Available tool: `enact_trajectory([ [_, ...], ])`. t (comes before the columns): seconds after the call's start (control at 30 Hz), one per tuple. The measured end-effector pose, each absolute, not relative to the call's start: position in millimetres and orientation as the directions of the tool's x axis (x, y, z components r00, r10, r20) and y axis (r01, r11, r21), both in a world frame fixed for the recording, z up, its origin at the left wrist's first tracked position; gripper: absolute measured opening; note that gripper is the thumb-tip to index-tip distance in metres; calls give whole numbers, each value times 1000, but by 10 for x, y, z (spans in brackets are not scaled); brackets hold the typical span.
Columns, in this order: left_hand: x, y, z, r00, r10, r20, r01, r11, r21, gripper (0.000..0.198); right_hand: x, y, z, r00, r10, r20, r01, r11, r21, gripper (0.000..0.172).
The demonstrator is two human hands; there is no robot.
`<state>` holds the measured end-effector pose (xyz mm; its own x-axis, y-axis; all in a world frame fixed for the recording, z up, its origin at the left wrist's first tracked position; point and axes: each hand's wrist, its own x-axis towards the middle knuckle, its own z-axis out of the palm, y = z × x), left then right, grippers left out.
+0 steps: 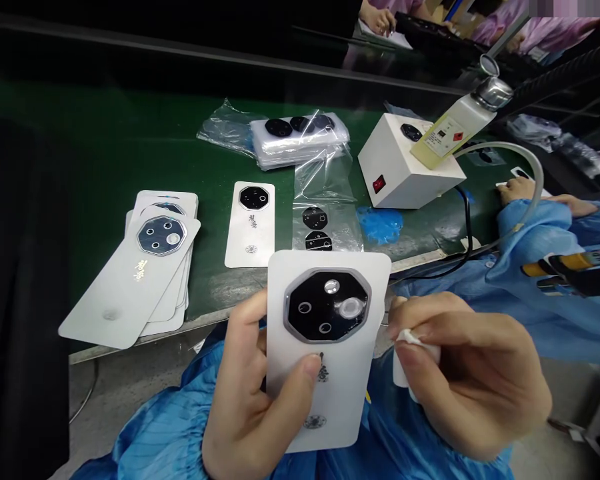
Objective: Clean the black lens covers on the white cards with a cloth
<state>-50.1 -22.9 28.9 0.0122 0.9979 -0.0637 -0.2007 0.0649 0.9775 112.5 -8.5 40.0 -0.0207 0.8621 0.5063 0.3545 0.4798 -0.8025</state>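
Note:
My left hand (253,400) grips a white phone back cover (330,393) upright in front of me, thumb pressed on its face below the black octagonal camera panel (327,307). My right hand (473,373) is closed in a pinch around a small white wipe (413,343), held just right of the cover's edge and apart from the camera panel. Both arms wear blue sleeves.
A stack of white back covers (150,280) lies at the left on the green belt (105,153), a single cover (251,225) in the middle. Bagged covers (300,137), loose camera panels (316,227), a white box (405,163) with a dispenser bottle (460,127) sit behind. Another person's blue sleeve (545,233) is right.

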Motion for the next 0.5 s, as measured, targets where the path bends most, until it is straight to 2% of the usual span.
enact_trajectory([
  [0.1, -485, -242, 279, -29, 999, -36, -141, 31, 989, 43, 1089, -113, 441, -156, 836, 525, 413, 538, -735, 30],
  [0.27, -454, -249, 236, -119, 993, 18, -87, -28, 996, 44, 1046, -90, 507, -213, 793, 570, 537, 583, -610, 21],
  [0.4, -439, -245, 234, -116, 993, 28, -66, -36, 997, 44, 1086, -51, 581, -419, 748, 515, 524, 662, -535, 20],
  [0.5, -435, -238, 229, -111, 993, 40, -49, -46, 998, 47, 1090, -56, 595, -399, 764, 508, 558, 641, -526, 20],
])
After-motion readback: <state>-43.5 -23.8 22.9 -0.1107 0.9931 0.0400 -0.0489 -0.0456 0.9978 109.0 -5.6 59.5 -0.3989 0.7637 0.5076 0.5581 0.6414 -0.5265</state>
